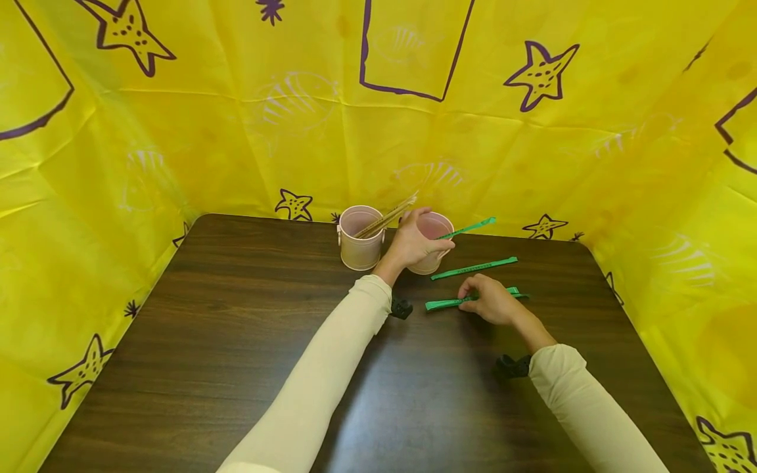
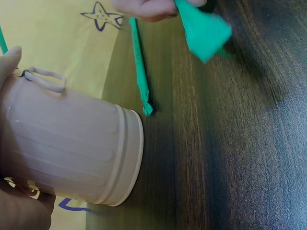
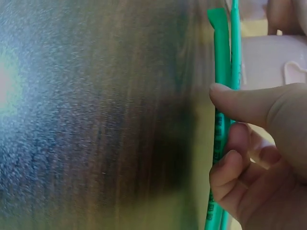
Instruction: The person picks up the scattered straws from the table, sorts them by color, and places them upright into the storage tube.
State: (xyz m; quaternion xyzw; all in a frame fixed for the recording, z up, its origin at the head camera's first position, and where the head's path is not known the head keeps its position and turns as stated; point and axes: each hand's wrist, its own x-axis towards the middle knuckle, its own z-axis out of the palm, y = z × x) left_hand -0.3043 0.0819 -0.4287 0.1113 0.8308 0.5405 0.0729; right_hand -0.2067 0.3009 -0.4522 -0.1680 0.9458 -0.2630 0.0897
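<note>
My left hand (image 1: 411, 244) grips a pale pink bucket (image 1: 423, 265) by its rim, thumb on the near side. One slim green wrapped stick (image 1: 473, 227) leans out of that bucket. Lower right, my right hand (image 1: 494, 302) pinches another green wrapped stick (image 3: 221, 62) with dark printing, just above the table. A second green strip (image 3: 235, 43) runs alongside it in the right wrist view; whether it is held too, I cannot tell. Between the hands, a green wrapped stick (image 1: 475, 268) lies on the table.
To the left of the gripped bucket stands a matching pink bucket (image 1: 359, 255), several tan sticks (image 1: 387, 219) slanting out of it. The dark wooden table (image 1: 236, 328) meets yellow patterned cloth (image 1: 207, 144) at its back and sides.
</note>
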